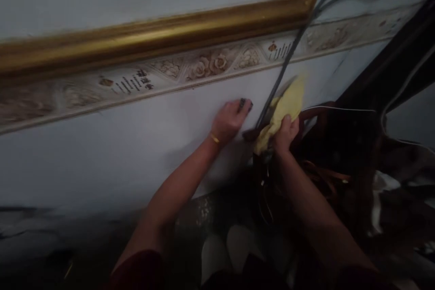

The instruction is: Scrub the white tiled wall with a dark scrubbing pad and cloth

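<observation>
My right hand (286, 132) is closed on a yellow cloth (284, 108), which it presses against the pale wall (142, 145) beside a grey cable (284, 65) that runs down the wall. My left hand (230, 120) rests on the wall just left of the cable, fingers curled, with something small and dark at its fingertips that I cannot make out. A gold bangle (214, 137) sits on my left wrist.
A gold frame moulding (170, 31) runs along the wall above a floral border strip (204, 65). Dark brown furniture with straps and white cords (353, 145) stands at the right. My white shoes (227, 249) show below on a dim floor.
</observation>
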